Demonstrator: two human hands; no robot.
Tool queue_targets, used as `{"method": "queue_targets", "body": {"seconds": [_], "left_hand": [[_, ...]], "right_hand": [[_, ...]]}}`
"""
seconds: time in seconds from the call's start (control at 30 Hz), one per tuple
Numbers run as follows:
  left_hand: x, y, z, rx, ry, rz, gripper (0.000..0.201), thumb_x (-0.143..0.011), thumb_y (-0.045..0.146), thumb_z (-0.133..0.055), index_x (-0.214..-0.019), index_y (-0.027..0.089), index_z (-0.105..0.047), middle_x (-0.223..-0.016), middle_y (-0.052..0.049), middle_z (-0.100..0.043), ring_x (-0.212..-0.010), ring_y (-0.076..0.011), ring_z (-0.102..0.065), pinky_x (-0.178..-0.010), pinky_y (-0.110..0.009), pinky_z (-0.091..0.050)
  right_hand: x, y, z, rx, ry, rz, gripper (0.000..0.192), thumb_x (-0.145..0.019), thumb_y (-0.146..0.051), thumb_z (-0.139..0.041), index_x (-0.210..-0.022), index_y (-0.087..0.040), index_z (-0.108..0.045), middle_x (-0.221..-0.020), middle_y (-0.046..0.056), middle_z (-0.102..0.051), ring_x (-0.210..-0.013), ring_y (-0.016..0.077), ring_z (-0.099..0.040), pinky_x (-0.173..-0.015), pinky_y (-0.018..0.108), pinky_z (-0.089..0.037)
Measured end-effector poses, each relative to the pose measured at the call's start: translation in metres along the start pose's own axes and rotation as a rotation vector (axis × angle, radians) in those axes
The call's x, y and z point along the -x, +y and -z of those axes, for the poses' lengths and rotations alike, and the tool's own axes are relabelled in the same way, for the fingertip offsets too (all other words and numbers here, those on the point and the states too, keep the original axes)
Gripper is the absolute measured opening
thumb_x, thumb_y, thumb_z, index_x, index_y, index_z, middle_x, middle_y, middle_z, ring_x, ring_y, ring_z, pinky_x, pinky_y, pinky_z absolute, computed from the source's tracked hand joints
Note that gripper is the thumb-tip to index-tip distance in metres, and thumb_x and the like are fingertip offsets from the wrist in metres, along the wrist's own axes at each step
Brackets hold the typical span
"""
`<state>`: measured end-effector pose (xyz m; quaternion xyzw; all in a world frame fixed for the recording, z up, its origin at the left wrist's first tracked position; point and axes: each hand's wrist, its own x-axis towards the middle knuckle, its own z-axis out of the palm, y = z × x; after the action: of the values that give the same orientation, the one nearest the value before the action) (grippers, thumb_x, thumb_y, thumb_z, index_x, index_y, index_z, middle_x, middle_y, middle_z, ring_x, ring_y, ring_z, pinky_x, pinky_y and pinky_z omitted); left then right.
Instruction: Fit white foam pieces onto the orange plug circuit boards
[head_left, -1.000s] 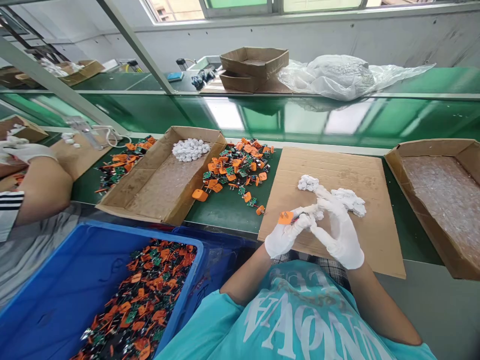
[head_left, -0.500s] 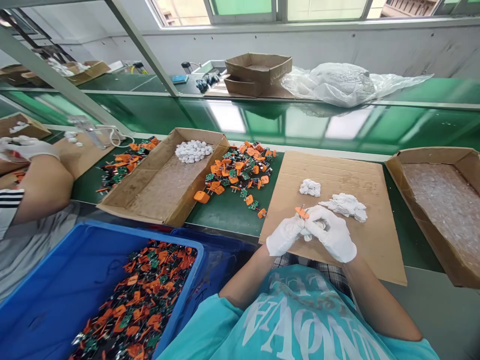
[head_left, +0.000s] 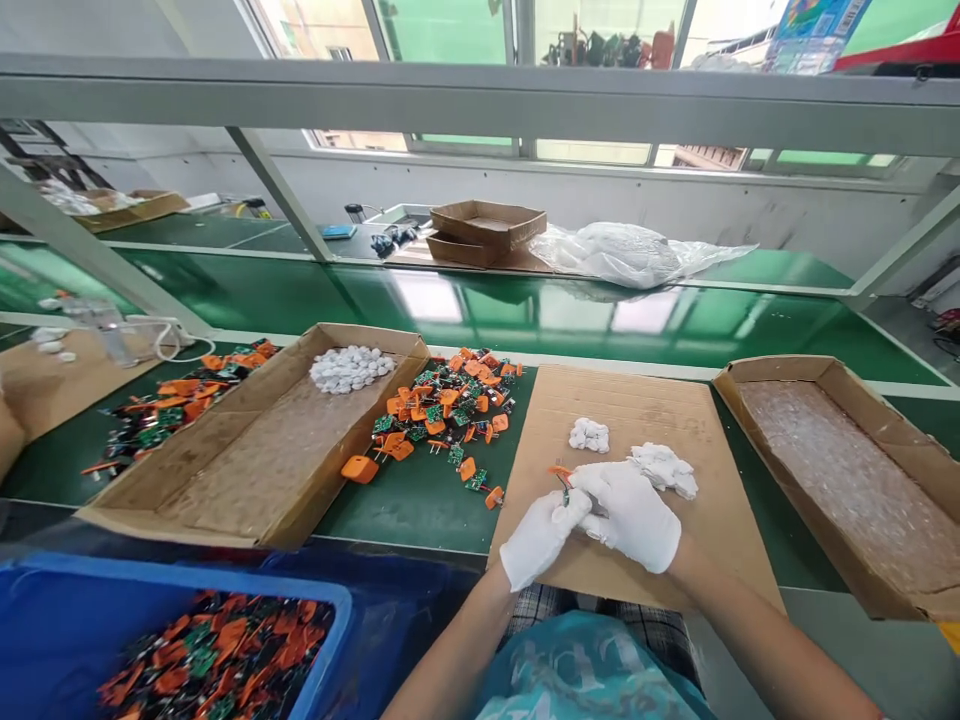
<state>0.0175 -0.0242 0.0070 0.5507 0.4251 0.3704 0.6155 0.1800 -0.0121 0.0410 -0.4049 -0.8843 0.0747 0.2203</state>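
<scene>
Left hand (head_left: 541,535), right hand (head_left: 628,513) pinch orange part (head_left: 559,472); its body mostly hidden, seemingly circuit board.

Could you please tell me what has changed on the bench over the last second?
The right hand, spread open a second ago, has closed in against the left hand; both now grip the orange part above the cardboard sheet. The camera tilted up, so the co-worker's arm has left view. The white piles and loose orange parts lie as before.
</scene>
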Motion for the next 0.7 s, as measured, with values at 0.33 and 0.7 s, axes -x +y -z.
{"method": "queue_targets", "body": {"seconds": [0.33, 0.7], "left_hand": [[-0.023, -0.021, 0.012, 0.482, 0.003, -0.003, 0.072, -0.077, 0.076, -0.057, -0.095, 0.008, -0.073, -0.075, -0.011, -0.068, -0.067, -0.0154, -0.058, -0.063, -0.027, -0.047], [-0.023, -0.022, 0.013, 0.443, 0.084, 0.003, 0.057, -0.073, 0.060, -0.072, -0.098, 0.009, -0.075, -0.082, -0.012, -0.072, -0.072, -0.0165, -0.062, -0.065, -0.027, -0.048]], "right_hand": [[-0.109, 0.075, 0.016, 0.054, -0.082, -0.223, 0.021, -0.090, -0.036, -0.062, -0.104, -0.022, -0.068, -0.090, -0.001, -0.070, -0.083, 0.0133, -0.064, -0.076, 0.025, -0.046], [-0.172, 0.219, 0.014, 0.127, 0.045, -0.569, 0.044, -0.087, -0.052, -0.062, -0.097, -0.009, -0.069, -0.099, 0.008, -0.070, -0.084, 0.0130, -0.066, -0.088, 0.034, -0.053]]}}
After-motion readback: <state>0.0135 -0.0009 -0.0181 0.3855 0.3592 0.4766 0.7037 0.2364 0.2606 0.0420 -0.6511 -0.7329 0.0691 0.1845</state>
